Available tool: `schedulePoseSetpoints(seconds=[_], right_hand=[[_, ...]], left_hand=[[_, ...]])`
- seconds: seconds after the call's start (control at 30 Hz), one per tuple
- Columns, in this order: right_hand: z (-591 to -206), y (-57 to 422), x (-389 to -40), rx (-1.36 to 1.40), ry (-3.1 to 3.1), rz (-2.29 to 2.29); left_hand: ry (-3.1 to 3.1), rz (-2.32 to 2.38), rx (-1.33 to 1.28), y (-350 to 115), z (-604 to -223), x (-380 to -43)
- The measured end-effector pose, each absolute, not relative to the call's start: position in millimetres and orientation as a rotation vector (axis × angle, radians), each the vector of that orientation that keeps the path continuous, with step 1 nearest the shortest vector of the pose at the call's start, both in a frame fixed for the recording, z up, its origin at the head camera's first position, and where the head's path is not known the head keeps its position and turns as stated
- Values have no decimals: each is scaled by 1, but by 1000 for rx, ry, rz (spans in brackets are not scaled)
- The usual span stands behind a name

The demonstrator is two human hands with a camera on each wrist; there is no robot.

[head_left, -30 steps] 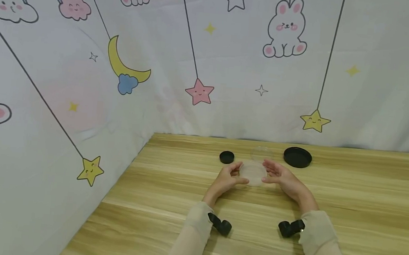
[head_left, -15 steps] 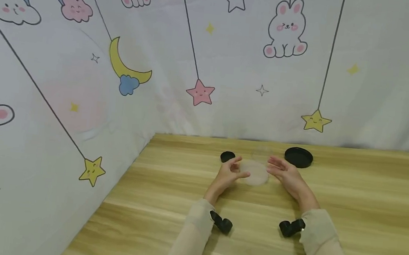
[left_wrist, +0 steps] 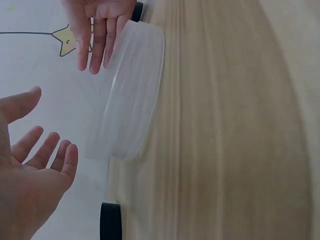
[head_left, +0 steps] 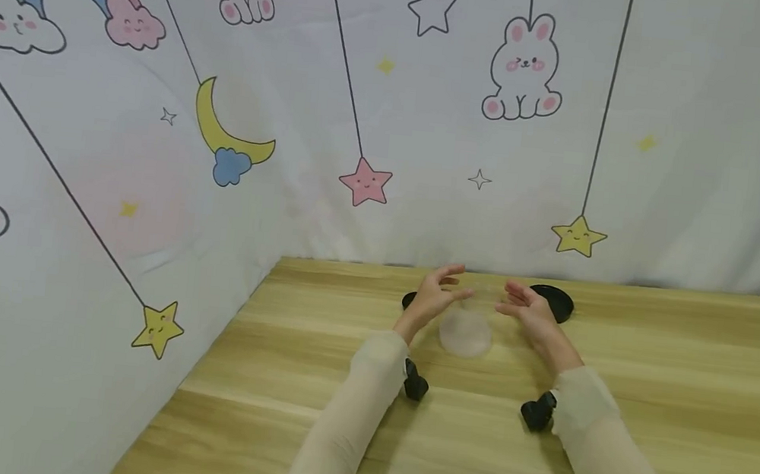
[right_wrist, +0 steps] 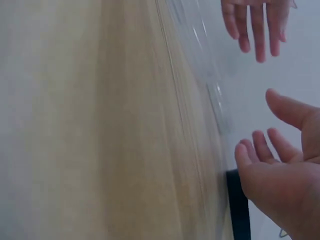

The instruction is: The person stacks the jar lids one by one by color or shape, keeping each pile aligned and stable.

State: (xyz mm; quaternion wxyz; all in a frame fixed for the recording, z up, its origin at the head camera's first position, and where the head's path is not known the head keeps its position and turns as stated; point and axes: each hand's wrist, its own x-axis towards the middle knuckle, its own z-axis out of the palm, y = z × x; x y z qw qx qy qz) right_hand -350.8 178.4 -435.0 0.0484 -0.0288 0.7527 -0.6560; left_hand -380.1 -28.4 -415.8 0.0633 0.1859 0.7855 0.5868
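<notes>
A translucent round plastic container sits on the wooden table, nearer the person than the hands. Behind it lies a second clear round piece, faint against the wood, between the hands. My left hand hovers on its left side, thumb and fingers spread. On its right side my right hand faces it with loosely extended fingers. In the left wrist view the container stands clear of the left hand. The right wrist view shows the clear piece apart from the right hand. Both hands hold nothing.
A wide, shallow black round dish or lid lies behind the right hand. A smaller black round one is partly hidden by the left hand. A printed cloth wall borders the table's back and left.
Both hands have come away from the nearer translucent container and moved farther back, to either side of the second clear piece. The container stays on the table. The view has tilted slightly.
</notes>
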Motion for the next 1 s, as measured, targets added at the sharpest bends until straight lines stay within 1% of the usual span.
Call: schedulePoseSetpoints(seconds=[0.3,0.4,0.43,0.6,0.63,0.67,1.0], right_hand=[[-437,176,-360,-122,2299,-1884],[-436,176,-364,-153,2275,-1888],[-436,175,-364,-161,2270,-1882],[-438,174,-367,-158,2290,-1828],[-438,174,-367,-150,2298,-1814],[-439,173,-367,-142,2306,-1802],[-439,163,-365,-50,2353,-1795]], left_hand=[[2413,1754,481,-20,-430,-396],[2423,1691,433,-19,-429,-401],[2422,1677,453,-20,-436,-409],[2423,1581,427,-21,-438,-419],[2416,1576,418,-21,-438,-419],[2415,1555,381,-20,-431,-412],[2393,1579,398,-22,-429,-403]])
